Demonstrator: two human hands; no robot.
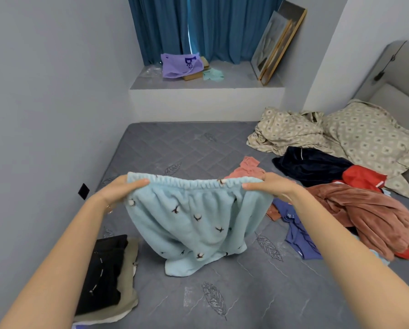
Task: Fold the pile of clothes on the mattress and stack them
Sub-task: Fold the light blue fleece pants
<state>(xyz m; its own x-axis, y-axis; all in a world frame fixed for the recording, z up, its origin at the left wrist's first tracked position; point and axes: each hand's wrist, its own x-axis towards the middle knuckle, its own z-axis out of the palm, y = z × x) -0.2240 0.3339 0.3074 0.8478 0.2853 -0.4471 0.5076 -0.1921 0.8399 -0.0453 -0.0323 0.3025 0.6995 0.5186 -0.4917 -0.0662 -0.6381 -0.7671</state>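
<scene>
- Two bare forearms reach forward from the lower corners of the view, both raised over the grey quilted mattress [198,148].
- At about 9 o'clock from the view's centre, the left hand [120,189] pinches the left end of an elastic waistband, thumb on the near side and fingers wrapped behind the cloth.
- At about 3 o'clock, the right hand [269,185] pinches the other end the same way, with the waistband pulled nearly level between the two hands.
- That waistband belongs to the light blue fleece garment [194,222], patterned with small dark-and-white motifs; it hangs below the hands and its lower edge lies crumpled on the mattress.
- Toward 7 o'clock a stack of folded clothes [108,276] lies on the mattress, black on top of beige.
- Toward 3 to 4 o'clock lies the unfolded pile [355,210]: rust-coloured plush, red, navy and blue-violet pieces tangled together.
- Patterned beige bedding [341,134] sits at 2 o'clock, just beyond that pile.
- A blue curtain [198,24] hangs at 12 o'clock.
</scene>
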